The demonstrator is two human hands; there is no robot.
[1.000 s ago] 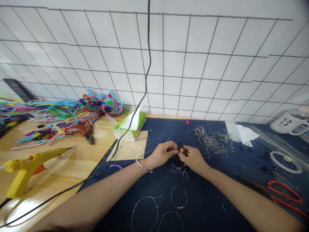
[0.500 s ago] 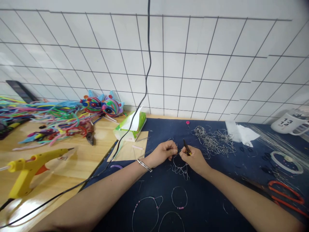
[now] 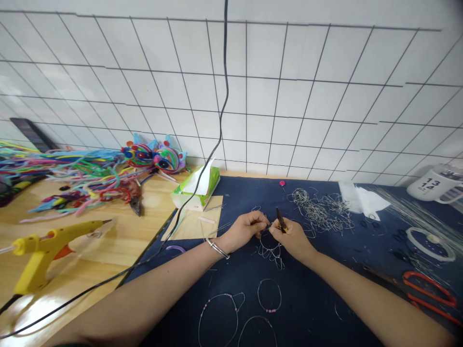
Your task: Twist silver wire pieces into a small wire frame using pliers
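My left hand (image 3: 249,230), a silver bangle at its wrist, is closed in a pinch on the end of a thin wire. Close beside it, my right hand (image 3: 292,237) is wrapped around small pliers (image 3: 281,220) with a dark tip pointing up and a bit of yellow showing. Its thumb and finger also meet near the wire. Below the hands hangs or lies a looped wire piece (image 3: 270,251); whether it is off the cloth I cannot tell. Nearer me on the dark blue cloth lie a wire ring with pink beads (image 3: 218,296) and a smaller beaded ring (image 3: 269,311).
Right of the hands are a tangle of wire (image 3: 321,209), orange-handled scissors (image 3: 428,289), a white roll (image 3: 430,243) and a mug (image 3: 430,185). To the left are a tissue pack (image 3: 197,190), a yellow glue gun (image 3: 47,250) and colourful pipe cleaners (image 3: 83,178). A black cable (image 3: 221,115) hangs across.
My left hand has shifted slightly right, closer to the right hand. The grip of both hands looks the same, and the whole view has moved a little.
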